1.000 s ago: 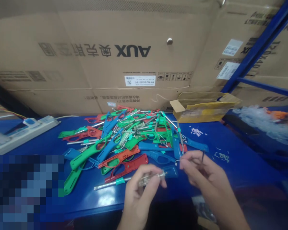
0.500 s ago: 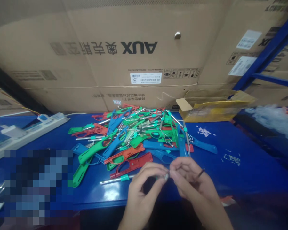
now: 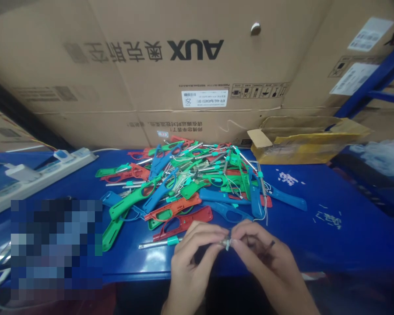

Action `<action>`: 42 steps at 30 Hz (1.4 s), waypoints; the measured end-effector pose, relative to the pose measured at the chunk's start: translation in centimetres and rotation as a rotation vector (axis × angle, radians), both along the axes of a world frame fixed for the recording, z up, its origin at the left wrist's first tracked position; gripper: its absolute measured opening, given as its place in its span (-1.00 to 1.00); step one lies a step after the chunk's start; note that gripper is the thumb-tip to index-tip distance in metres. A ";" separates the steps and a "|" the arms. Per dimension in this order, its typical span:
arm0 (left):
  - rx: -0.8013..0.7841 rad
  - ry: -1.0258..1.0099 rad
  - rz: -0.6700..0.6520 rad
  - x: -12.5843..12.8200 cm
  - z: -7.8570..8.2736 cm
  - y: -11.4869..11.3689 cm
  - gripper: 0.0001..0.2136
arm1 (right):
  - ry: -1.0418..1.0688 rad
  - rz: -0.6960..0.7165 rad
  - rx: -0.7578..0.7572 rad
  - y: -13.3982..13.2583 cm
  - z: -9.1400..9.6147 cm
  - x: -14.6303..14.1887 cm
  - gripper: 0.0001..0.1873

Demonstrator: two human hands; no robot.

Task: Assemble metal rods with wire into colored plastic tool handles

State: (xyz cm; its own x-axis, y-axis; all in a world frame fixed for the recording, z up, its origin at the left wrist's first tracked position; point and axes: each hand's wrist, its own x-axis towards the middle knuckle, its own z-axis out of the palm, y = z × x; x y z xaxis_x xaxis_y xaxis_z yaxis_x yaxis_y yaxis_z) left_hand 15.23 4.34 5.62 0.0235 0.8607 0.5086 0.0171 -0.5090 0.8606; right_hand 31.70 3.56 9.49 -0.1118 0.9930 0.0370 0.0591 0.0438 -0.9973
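Observation:
My left hand (image 3: 194, 258) pinches a small pale part (image 3: 227, 243) between thumb and forefinger, just above the table's front edge. Its exact kind is too small to make out. The fingertips of my right hand (image 3: 265, 264) meet the same part from the other side, and a thin dark stick-like tool (image 3: 272, 244) pokes out between the fingers. Most of that tool is hidden in the hand. Close behind lie a red lighter shell half (image 3: 187, 222), an orange one (image 3: 175, 207) and a metal lighter tube with a teal collar (image 3: 157, 243).
A heap of green, blue and red lighter shells (image 3: 131, 199), metal tubes and wires covers the middle of the blue table (image 3: 315, 245). Small pinkish bits (image 3: 287, 177) and pale slivers (image 3: 330, 218) lie right. A cardboard box (image 3: 302, 146) stands behind; a power strip (image 3: 52, 179) is left.
The view has shifted a little, moving the heap slightly right in the picture. Both hands stay together, and the small pale part shows more clearly between the fingertips.

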 end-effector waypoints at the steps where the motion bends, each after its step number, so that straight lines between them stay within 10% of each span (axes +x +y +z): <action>1: 0.007 0.009 0.002 0.0 0.0 0.0 -0.76 | -0.020 0.019 0.013 0.1 0.0 0.2 -0.80; 42: 0.180 0.306 0.076 0.2 -1.0 0.2 -0.77 | -0.279 0.144 0.323 -0.1 0.2 2.0 -0.60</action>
